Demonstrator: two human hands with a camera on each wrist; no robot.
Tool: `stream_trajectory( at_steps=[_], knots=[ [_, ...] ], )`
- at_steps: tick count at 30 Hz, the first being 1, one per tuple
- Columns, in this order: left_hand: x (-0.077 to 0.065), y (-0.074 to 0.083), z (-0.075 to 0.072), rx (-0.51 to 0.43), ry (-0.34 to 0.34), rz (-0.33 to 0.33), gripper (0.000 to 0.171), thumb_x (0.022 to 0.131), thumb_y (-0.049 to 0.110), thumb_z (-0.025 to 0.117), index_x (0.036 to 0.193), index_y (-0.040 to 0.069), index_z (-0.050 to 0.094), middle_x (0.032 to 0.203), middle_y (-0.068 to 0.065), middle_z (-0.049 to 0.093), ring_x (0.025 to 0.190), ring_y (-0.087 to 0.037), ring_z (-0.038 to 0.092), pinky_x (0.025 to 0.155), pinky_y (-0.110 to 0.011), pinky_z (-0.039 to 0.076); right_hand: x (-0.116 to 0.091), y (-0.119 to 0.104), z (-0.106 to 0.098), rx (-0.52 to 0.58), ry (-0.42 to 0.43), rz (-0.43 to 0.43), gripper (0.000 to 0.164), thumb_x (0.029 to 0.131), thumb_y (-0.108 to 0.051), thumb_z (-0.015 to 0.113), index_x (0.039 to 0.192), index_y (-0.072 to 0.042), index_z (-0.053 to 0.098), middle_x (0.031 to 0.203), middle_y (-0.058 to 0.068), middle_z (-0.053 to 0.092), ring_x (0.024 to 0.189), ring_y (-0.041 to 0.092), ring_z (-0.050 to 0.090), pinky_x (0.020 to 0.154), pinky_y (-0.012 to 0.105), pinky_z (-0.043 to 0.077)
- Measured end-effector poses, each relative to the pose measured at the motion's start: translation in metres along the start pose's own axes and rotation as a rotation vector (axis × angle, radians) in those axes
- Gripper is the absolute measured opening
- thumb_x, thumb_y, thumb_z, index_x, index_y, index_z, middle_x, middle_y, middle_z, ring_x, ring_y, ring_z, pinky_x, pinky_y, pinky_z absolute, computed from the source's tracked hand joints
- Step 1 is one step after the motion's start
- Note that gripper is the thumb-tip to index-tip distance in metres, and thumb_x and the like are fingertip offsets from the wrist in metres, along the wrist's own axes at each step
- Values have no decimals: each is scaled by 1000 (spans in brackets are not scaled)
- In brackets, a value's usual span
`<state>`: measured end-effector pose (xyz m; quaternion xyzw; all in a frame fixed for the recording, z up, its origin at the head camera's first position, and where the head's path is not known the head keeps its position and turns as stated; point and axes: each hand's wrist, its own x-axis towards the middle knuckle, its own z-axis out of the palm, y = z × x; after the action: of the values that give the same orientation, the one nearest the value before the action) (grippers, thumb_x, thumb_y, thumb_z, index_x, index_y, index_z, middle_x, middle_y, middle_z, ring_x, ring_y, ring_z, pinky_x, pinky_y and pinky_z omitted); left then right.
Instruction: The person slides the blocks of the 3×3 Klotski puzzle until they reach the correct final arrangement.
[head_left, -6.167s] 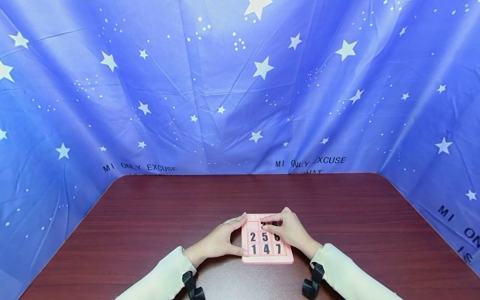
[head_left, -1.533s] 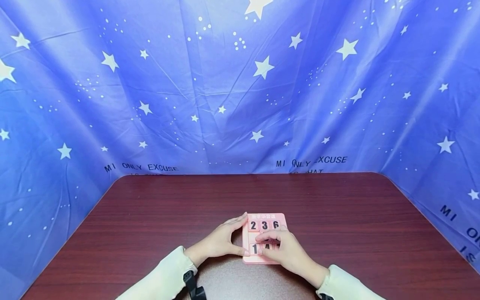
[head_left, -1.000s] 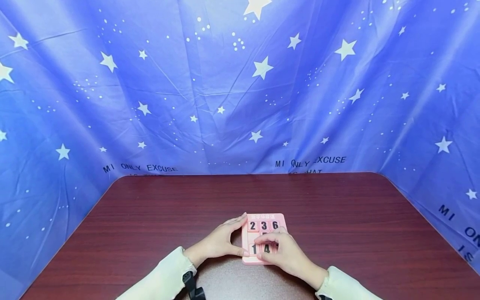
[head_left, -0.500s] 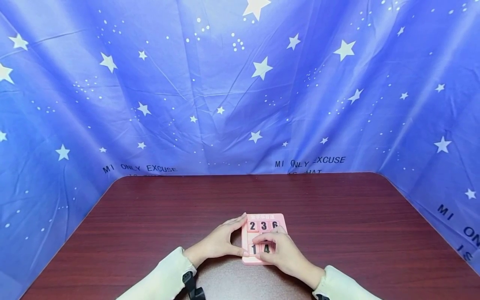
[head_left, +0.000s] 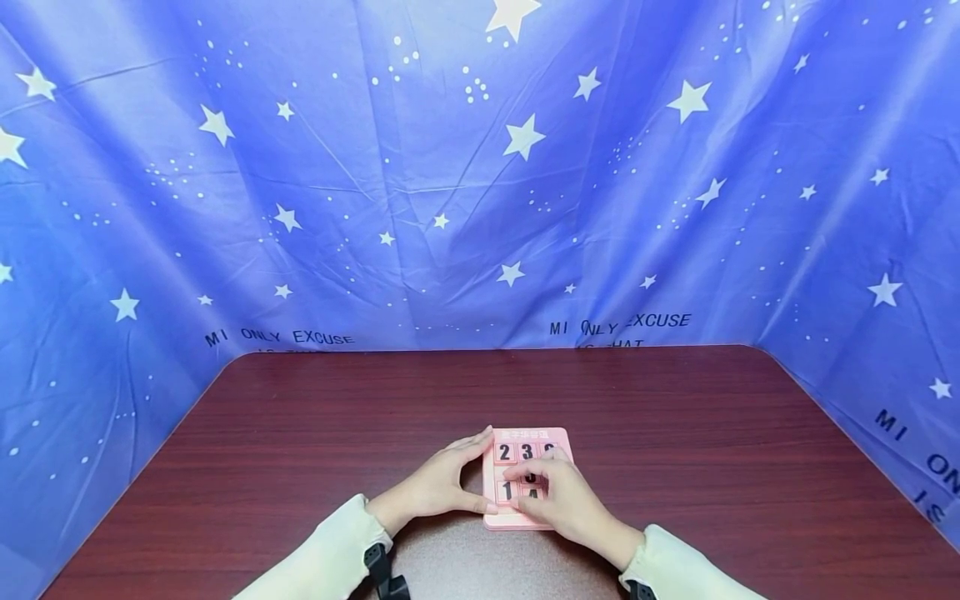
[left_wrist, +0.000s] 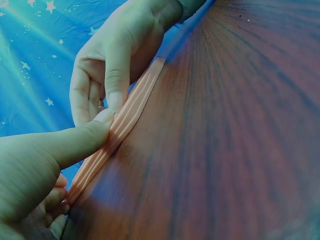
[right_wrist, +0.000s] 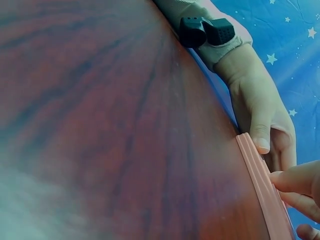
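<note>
A pink number slide puzzle (head_left: 521,523) lies on the table in the head view. My left hand (head_left: 429,482) grips its left side, thumb at the near corner and fingers at the far corner. Over the board, my right hand (head_left: 573,498) touches the tiles with thumb and index finger spread. The thumb rests by tile 1 (head_left: 506,492) and the index tip lies at the gap above it. Tiles 2 (head_left: 505,452) and 3 (head_left: 527,452) show in the top row. The right hand hides the right-hand tiles. Both wrist views show the board (left_wrist: 135,107) edge-on.
A dark red-brown wooden table (head_left: 300,417) spreads around the puzzle. Blue star-printed cloth (head_left: 450,167) hangs behind it and at both sides. A black wrist camera (head_left: 386,575) sits on the left sleeve.
Tile 2 has moved from the left of the middle row to the top left. Tile 1 has just shifted slightly upward with the right hand. The left hand has stayed put.
</note>
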<state>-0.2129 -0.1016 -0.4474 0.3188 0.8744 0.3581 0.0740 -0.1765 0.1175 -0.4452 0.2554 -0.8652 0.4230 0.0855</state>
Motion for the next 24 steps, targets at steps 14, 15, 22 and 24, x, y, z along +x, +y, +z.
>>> stream_trajectory(
  at_steps=[14,15,22,24],
  knots=[
    [0,1,-1,-3,4,-1,96,70,39,81,145,3,33,153,-6,28,139,-25,28,112,-47,25,14,8,2,-3,-7,45,27,70,-7,77,96,-17,75,82,-5,61,75,9,41,63,21,38],
    [0,1,-1,0,3,-1,96,70,39,81,145,3,33,153,-6,28,139,-25,28,111,-47,25,14,8,2,-2,-7,50,27,70,-7,77,95,-17,75,83,-5,61,75,9,41,63,21,38],
    [0,0,-1,-2,3,2,96,71,39,81,145,3,33,153,-5,28,139,-24,28,112,-46,25,15,8,2,-38,1,33,26,72,-8,78,96,-18,75,84,-8,64,74,8,41,63,21,38],
    [0,0,-1,-2,5,3,96,70,39,81,145,3,33,153,-5,28,139,-24,28,112,-46,25,16,8,2,-48,3,28,25,73,-9,78,96,-18,75,87,-8,66,75,8,42,63,21,38]
  ],
)
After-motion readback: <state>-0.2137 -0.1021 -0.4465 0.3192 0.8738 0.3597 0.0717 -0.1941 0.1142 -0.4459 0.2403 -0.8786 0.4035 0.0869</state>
